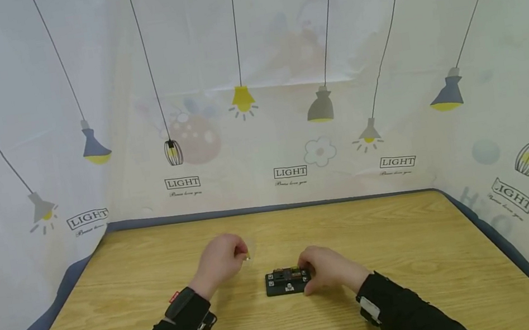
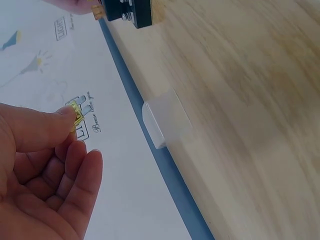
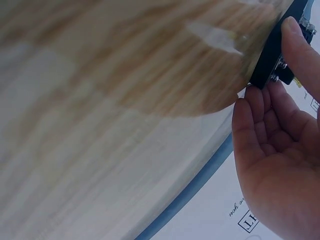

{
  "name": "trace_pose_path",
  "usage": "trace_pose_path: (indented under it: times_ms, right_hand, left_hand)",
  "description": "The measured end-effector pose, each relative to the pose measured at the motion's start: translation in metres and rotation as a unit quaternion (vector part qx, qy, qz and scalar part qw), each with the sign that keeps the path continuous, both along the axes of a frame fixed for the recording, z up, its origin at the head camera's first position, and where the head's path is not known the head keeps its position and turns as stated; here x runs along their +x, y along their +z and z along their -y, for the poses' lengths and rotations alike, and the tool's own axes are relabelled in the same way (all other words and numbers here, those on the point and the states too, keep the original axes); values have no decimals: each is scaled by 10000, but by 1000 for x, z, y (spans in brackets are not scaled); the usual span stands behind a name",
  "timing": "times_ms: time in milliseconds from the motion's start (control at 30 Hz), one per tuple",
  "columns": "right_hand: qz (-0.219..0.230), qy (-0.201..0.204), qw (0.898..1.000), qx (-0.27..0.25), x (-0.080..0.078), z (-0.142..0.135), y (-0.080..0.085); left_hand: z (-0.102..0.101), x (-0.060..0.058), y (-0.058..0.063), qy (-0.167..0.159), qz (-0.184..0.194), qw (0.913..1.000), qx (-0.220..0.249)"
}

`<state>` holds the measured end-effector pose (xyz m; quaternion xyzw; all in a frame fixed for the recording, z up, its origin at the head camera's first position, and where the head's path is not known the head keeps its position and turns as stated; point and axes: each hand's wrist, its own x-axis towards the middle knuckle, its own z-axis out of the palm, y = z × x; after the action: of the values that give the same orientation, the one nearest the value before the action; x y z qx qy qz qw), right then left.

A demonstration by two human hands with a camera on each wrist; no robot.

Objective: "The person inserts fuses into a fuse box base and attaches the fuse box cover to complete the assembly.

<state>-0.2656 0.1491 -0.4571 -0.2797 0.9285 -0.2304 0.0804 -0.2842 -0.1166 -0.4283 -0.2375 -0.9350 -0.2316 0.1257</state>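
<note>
In the left wrist view, a small translucent yellow blade fuse (image 2: 78,117) with two flat metal prongs is pinched between the thumb and forefinger of my left hand (image 1: 222,258). The other fingers of that hand curl loosely. A black fuse block (image 1: 276,289) with metal screw terminals lies on the table, right of the left hand and nearer to me. My right hand (image 1: 330,268) grips the block's right end, thumb on the near side and fingers on the far side. Small yellow and orange parts show on top of the block, too small to tell exactly.
A clear plastic cover (image 2: 167,120) lies on the wooden table (image 1: 385,227), beyond the fuse block and near the left hand. White sheets (image 1: 226,35) printed with lamps stand around the table's back and sides.
</note>
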Motion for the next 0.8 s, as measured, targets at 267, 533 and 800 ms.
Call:
trace_pose_path:
  times_ms: [267,533,800]
  right_hand:
    - [-87,36,10000,29,-2,-1,-1]
    - [-77,51,10000,11,-2,0,-1]
    - [-98,20,9999,42,-3,0,-1]
  left_hand:
    - [-14,6,-1,-209,177,9996,-85]
    - [-25,12,-4,-695,58,9975,-146]
    - [-36,17,-8,-897,106,9957,-181]
